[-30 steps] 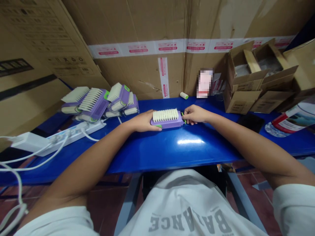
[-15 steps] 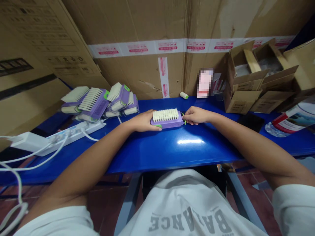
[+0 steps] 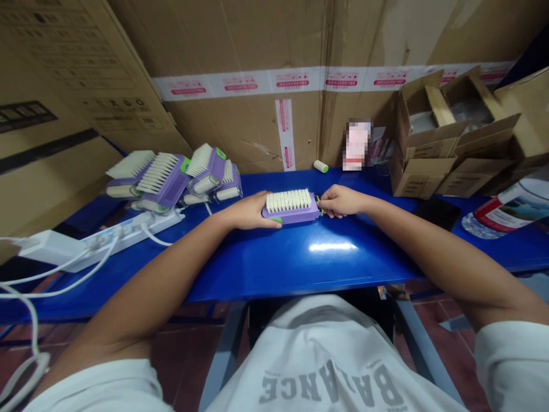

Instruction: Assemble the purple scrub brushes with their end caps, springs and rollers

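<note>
A purple brush [image 3: 291, 214] lies bristles up on the blue table, its rows of cream bristles facing me. Around its left end my left hand [image 3: 251, 212] is closed, with the thumb along the near side by a green patch. My right hand [image 3: 340, 201] pinches a small green end piece [image 3: 319, 207] at the brush's right end. The fingertips partly hide that piece, and I cannot tell whether it is fully seated. Behind the brush, a small cream roller with a green end [image 3: 321, 166] rests near the cardboard.
Several similar purple brushes [image 3: 165, 180] are piled at the left, behind a white power strip [image 3: 124, 232] with cables. On the right stand open cardboard boxes [image 3: 429, 171], a dark flat object [image 3: 433, 213] and a large plastic bottle [image 3: 506, 209]. Tall cardboard [image 3: 231, 126] borders the back of the blue table [image 3: 274, 263].
The green end piece sits slightly closer to the brush's right end. Both hands hold nearly the same position as before.
</note>
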The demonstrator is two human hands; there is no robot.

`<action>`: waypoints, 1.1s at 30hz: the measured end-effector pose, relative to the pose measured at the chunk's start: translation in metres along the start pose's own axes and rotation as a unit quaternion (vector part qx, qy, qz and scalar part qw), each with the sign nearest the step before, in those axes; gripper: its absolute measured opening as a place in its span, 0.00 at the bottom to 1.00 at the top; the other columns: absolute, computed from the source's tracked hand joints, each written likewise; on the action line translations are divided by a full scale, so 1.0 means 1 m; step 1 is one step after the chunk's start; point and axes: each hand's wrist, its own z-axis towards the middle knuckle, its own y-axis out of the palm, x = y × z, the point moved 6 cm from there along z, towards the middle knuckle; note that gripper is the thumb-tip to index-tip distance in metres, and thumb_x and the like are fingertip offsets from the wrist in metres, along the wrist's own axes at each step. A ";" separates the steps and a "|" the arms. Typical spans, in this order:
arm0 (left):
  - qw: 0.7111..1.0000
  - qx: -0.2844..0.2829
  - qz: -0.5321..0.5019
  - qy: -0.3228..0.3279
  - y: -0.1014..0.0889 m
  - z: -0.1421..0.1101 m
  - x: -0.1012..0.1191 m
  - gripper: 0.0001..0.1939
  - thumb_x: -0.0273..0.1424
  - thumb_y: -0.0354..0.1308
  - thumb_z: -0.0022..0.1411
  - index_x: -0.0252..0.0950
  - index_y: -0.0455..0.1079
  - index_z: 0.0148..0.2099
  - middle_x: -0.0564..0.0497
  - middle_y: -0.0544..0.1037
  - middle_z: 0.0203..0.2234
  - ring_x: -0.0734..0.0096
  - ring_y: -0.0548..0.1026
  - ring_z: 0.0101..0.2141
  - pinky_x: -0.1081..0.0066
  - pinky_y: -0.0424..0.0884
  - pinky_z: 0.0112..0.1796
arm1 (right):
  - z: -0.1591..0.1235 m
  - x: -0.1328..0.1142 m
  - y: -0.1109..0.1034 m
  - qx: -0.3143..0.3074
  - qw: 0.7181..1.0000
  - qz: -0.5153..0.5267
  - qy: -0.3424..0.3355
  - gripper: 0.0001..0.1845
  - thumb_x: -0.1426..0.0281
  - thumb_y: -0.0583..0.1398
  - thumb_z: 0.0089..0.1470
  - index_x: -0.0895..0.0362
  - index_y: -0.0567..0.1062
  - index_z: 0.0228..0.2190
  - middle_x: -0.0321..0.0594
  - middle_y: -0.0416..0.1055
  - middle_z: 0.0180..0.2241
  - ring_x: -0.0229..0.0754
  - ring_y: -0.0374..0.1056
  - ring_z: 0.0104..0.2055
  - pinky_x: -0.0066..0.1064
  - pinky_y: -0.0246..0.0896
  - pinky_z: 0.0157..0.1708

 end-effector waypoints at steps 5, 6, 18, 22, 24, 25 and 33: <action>1.000 0.001 -0.001 -0.012 0.001 0.001 -0.002 0.51 0.61 0.69 0.53 0.40 0.67 0.72 0.37 0.77 0.63 0.38 0.76 0.64 0.51 0.71 0.65 | 0.001 0.000 0.001 0.000 1.000 0.004 -0.002 0.22 0.75 0.61 0.66 0.57 0.71 0.19 0.33 0.71 0.17 0.31 0.61 0.14 0.25 0.54 0.15; 1.000 0.002 -0.001 -0.011 0.001 0.001 -0.001 0.51 0.61 0.69 0.53 0.41 0.67 0.72 0.38 0.77 0.63 0.39 0.76 0.64 0.51 0.71 0.65 | 0.001 -0.001 0.001 -0.001 1.000 0.004 -0.003 0.22 0.75 0.60 0.67 0.57 0.71 0.19 0.33 0.71 0.16 0.31 0.61 0.14 0.25 0.55 0.15; 1.000 0.005 0.001 -0.008 0.002 0.001 -0.003 0.50 0.61 0.70 0.53 0.42 0.68 0.71 0.39 0.77 0.62 0.40 0.77 0.63 0.51 0.72 0.64 | -0.001 -0.002 0.003 -0.024 1.000 0.015 -0.013 0.26 0.75 0.57 0.73 0.56 0.70 0.20 0.31 0.69 0.16 0.31 0.61 0.14 0.24 0.55 0.14; 1.000 0.005 -0.004 -0.009 0.001 0.000 -0.002 0.50 0.60 0.70 0.53 0.41 0.68 0.71 0.38 0.77 0.63 0.39 0.76 0.63 0.50 0.72 0.65 | 0.001 0.001 0.004 -0.043 0.998 0.032 -0.025 0.24 0.75 0.57 0.73 0.56 0.70 0.22 0.31 0.69 0.17 0.31 0.61 0.14 0.24 0.55 0.14; 1.000 0.003 -0.004 -0.011 0.001 0.000 -0.001 0.50 0.60 0.70 0.53 0.41 0.68 0.71 0.38 0.77 0.62 0.39 0.76 0.63 0.49 0.71 0.65 | 0.002 0.002 0.003 -0.048 0.998 0.036 -0.029 0.23 0.74 0.58 0.72 0.57 0.71 0.22 0.32 0.70 0.17 0.31 0.61 0.14 0.24 0.55 0.15; 1.000 0.002 -0.003 -0.011 0.001 0.000 -0.001 0.50 0.60 0.70 0.53 0.41 0.68 0.71 0.38 0.77 0.62 0.39 0.76 0.63 0.49 0.71 0.65 | 0.002 0.003 0.003 -0.049 0.998 0.036 -0.030 0.23 0.74 0.59 0.72 0.57 0.71 0.23 0.32 0.70 0.17 0.31 0.61 0.14 0.24 0.56 0.15; 1.000 -0.001 -0.002 -0.005 0.001 0.001 -0.001 0.51 0.60 0.69 0.53 0.41 0.67 0.72 0.38 0.76 0.64 0.39 0.75 0.65 0.50 0.71 0.65 | 0.000 -0.001 0.002 -0.043 0.998 0.013 -0.048 0.21 0.74 0.58 0.70 0.57 0.72 0.23 0.31 0.71 0.18 0.31 0.62 0.15 0.24 0.57 0.15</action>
